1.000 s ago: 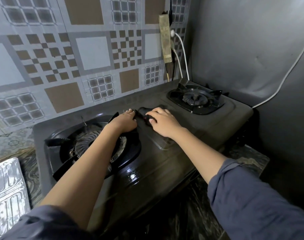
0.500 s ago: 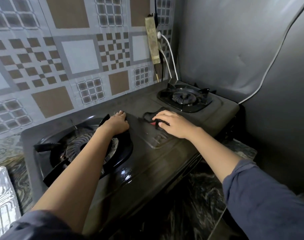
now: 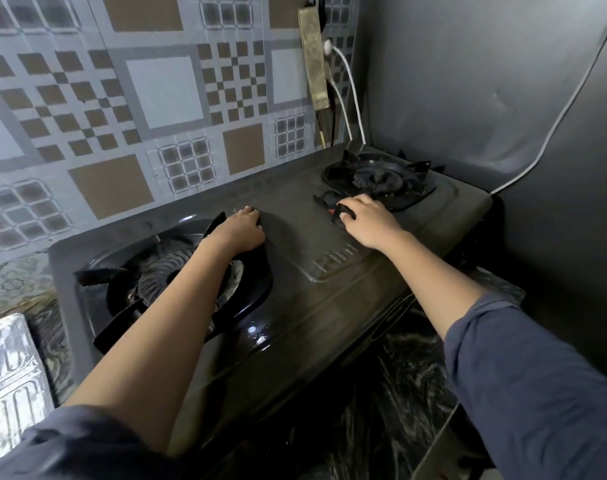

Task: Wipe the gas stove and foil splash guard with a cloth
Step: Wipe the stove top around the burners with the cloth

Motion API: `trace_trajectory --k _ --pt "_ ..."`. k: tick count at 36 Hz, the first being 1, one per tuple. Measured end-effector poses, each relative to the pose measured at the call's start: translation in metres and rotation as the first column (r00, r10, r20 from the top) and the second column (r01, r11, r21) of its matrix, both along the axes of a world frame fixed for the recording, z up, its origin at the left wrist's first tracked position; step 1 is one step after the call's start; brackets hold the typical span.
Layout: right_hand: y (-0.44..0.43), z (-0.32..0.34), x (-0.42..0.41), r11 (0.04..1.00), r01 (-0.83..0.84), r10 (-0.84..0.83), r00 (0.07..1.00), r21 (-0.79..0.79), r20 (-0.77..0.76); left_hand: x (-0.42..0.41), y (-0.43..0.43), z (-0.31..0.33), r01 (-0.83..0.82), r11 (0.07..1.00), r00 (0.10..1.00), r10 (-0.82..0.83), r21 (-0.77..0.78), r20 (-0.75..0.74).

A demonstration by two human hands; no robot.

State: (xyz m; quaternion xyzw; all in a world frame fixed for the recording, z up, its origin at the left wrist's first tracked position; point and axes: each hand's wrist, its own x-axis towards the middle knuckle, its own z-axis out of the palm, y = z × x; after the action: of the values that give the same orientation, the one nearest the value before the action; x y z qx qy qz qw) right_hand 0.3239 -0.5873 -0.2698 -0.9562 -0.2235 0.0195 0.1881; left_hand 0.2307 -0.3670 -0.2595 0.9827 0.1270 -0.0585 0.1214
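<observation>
Head view, looking down on a two-burner gas stove (image 3: 329,306): dark metal top, dull and smeared, one wet glint near its front edge. Patterned wall (image 3: 163,98) behind, at 12 o'clock: glossy squares and checks in grey, white and tan. Plain grey panel (image 3: 468,81) closes the 3 o'clock side, a white cable (image 3: 551,133) running across it. Black marbled counter (image 3: 381,410) below, at 6 o'clock. Crinkled foil splash guard (image 3: 8,375), embossed, sits at 8 o'clock, apart from the stove. Left burner (image 3: 156,278): round black ring, ribbed centre, pan-support prongs. Right burner (image 3: 378,178) at 1 o'clock, smaller in view. Raised lettering on the centre plate, not readable. Left hand (image 3: 239,230) curled, palm down on the left burner's rim; whether it grips the rim I cannot tell. Right hand (image 3: 364,220) pressed over a dark cloth (image 3: 333,206) with a red spot, fingers bent onto it, just short of the right burner. Bare stove top lies between the hands.
</observation>
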Motion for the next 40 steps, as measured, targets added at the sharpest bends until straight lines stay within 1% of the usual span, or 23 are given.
trace_trajectory --k 3,7,10,13,20,24,27,32,36,40 --pt "-0.009 -0.004 -0.013 0.998 0.055 -0.055 0.998 -0.001 0.042 -0.003 -0.002 0.005 0.013 1.000 1.000 -0.013 0.019 -0.009" --pt "-0.019 -0.010 -0.033 0.993 0.109 -0.103 0.984 -0.038 0.142 -0.006 -0.011 0.017 0.052 0.997 0.997 -0.048 0.060 -0.068" --pt "-0.021 -0.011 -0.045 0.993 0.112 -0.106 0.985 -0.032 0.139 -0.007 -0.014 0.017 0.060 0.995 0.996 -0.054 0.080 -0.075" --pt "-0.016 -0.012 -0.056 0.997 0.083 -0.083 0.987 0.012 0.140 -0.009 -0.015 0.014 0.046 0.997 0.997 -0.042 0.063 -0.067" --pt "0.011 -0.013 -0.099 0.990 -0.118 0.101 0.977 0.080 0.190 -0.012 -0.017 0.012 0.020 1.000 1.000 -0.020 0.005 -0.017" --pt "0.015 -0.014 -0.118 0.966 -0.249 0.232 0.954 0.069 0.190 -0.013 -0.016 0.010 -0.003 1.000 1.000 0.003 -0.030 0.022" --pt "0.008 -0.014 -0.122 0.937 -0.343 0.326 0.927 0.069 0.185 -0.014 -0.017 0.010 -0.007 0.998 1.000 0.008 -0.056 0.029" --pt "-0.017 -0.012 -0.119 0.856 -0.491 0.477 0.871 0.161 0.118 -0.013 -0.018 0.013 -0.012 0.998 1.000 0.013 -0.059 0.020" --pt "-0.038 -0.008 -0.109 0.819 -0.537 0.543 0.839 0.200 0.031 -0.010 -0.021 0.017 -0.025 0.999 1.000 0.025 -0.030 -0.015" --pt "-0.056 -0.007 -0.097 0.836 -0.513 0.522 0.853 0.195 0.010 -0.006 -0.027 0.019 -0.053 0.998 0.997 0.051 -0.027 -0.050"
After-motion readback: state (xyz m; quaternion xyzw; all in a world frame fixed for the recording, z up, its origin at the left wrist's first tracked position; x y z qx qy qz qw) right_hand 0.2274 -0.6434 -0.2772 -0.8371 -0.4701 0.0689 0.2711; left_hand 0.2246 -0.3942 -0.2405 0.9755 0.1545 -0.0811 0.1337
